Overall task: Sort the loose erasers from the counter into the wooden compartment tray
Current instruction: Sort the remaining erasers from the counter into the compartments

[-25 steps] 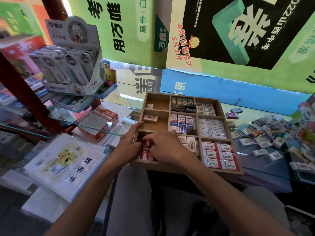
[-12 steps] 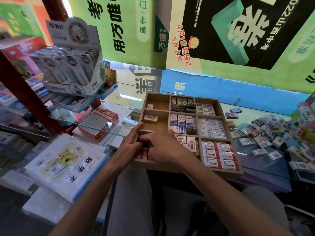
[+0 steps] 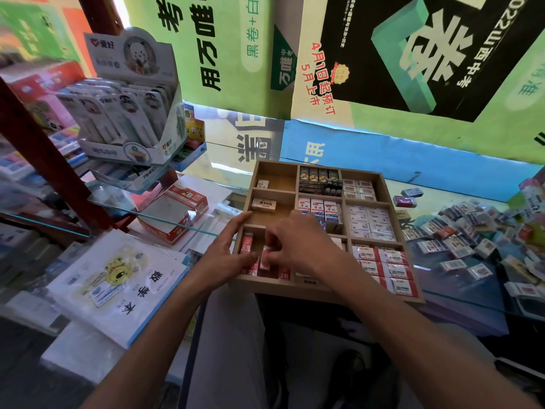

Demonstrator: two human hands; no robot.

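Loose erasers (image 3: 460,231) lie heaped on the glass counter (image 3: 442,286) well to the right of both hands, beyond the right wall of the wooden compartment tray (image 3: 383,184). The tray's near edge juts a little past the counter's front edge, above the person's lap. The left hand (image 3: 227,252) lies against the tray's left wall, fingers straight and reaching along the rim, holding nothing. The right hand (image 3: 298,243) hovers over the near-left compartment, its fingertips curled round a red-and-white eraser (image 3: 266,258) that stands among other red 2B erasers (image 3: 247,246) packed there; a narrow gap shows between those upright ones. Just beyond the hands, the middle-left compartment holds a single white eraser (image 3: 263,204) with bare wood around it, and the far-left one holds one small eraser (image 3: 262,184). Compartments to the right of the hands look nearly full. Left of the left hand, a booklet (image 3: 115,278) overlaps the lower shelf edge.
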